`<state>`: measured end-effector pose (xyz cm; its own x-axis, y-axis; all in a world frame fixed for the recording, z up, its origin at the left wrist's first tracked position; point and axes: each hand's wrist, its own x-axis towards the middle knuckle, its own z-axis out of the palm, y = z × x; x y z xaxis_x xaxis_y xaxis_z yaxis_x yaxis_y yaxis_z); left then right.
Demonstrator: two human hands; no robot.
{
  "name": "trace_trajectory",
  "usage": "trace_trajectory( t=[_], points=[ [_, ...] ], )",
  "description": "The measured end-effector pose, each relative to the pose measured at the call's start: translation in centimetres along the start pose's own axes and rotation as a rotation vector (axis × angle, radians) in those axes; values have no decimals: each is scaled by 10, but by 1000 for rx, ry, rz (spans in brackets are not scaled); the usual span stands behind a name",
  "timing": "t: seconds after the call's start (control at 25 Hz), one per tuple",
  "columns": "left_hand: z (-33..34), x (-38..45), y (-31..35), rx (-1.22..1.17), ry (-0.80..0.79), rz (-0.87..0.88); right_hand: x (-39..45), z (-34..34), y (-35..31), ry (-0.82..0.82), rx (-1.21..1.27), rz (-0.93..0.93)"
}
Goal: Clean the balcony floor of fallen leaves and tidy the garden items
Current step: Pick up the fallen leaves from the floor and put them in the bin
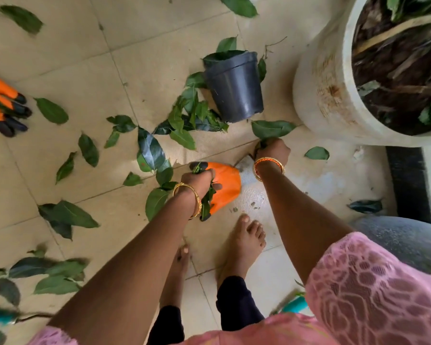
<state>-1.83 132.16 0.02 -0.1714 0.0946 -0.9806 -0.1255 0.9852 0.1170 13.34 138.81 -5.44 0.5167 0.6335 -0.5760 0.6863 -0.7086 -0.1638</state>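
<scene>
A big white planter (329, 95) fills the far right, and just to its left a small black plastic pot (235, 88) stands on the tiled floor (60, 58) with green leaves (189, 115) heaped against its near-left side and more scattered across the tiles to the left. Near the middle the left hand (199, 183) clutches an orange glove (225, 185) together with a few leaves — a second orange glove (3, 105) lies at the far left edge, well apart. The right hand (274, 150), just right of the held glove, is curled round leaf stems at the floor, touching a large leaf (271, 129) near the planter's base.
</scene>
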Motion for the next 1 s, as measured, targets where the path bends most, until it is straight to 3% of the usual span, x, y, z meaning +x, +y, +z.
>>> trace_trajectory(
  t=[0.12,0.2,0.36,0.48,0.56,0.72,0.88,1.0],
  points=[
    [-4,-1,-7,-8,-17,-22,-4,-11,11,115,-163,-220],
    [-5,0,-6,-13,-14,-19,11,-10,14,103,-218,-392],
    [-6,10,-2,13,-33,-23,44,-2,14,-51,-243,-418],
    [-5,17,-6,35,-35,-22,36,0,19,23,-425,-558],
    [-2,17,-11,83,-49,-23,25,-2,22,79,-407,-611],
    [1,5,-14,80,-79,-49,-1,-10,29,84,-142,-484],
    [16,-17,-11,56,-94,-31,-60,-30,35,-19,324,-189],
    [35,-44,-6,138,-39,25,-101,-39,39,-148,343,-65]
  ],
)
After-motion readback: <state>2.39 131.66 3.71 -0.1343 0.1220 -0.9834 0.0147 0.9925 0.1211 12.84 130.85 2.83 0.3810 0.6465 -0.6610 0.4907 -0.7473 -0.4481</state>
